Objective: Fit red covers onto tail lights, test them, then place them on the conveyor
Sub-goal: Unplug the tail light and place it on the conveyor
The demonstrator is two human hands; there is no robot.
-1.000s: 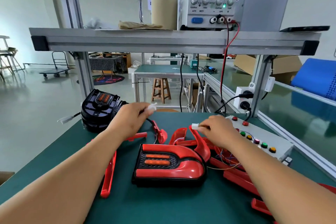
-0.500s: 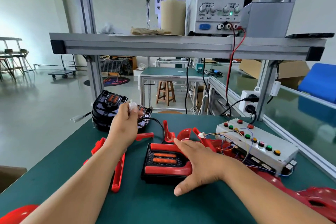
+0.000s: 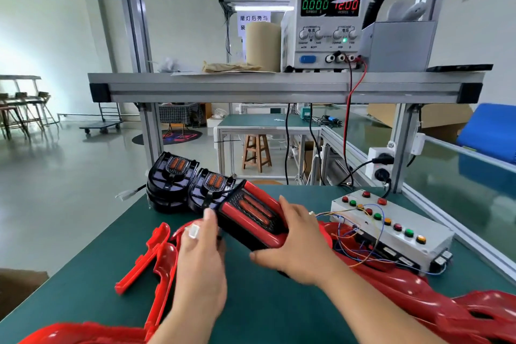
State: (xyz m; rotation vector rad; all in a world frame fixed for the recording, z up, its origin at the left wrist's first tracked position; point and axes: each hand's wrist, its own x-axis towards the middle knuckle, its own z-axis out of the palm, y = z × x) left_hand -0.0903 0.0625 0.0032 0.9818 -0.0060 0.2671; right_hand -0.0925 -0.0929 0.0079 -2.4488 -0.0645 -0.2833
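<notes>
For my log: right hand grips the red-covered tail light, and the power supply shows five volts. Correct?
Not quite: in the head view the power supply reads 12.00 volts, not five. The right hand does grip the red-covered tail light.

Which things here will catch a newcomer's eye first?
First, the red-covered tail light, held tilted over the green table by the right hand, with the left hand, pinching a white connector, beside it. Then the power supply on the shelf, its display glowing green and red, and the button box at the right.

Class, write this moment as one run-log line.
right hand: grips covered tail light, tilted | left hand: pinches white connector
</notes>
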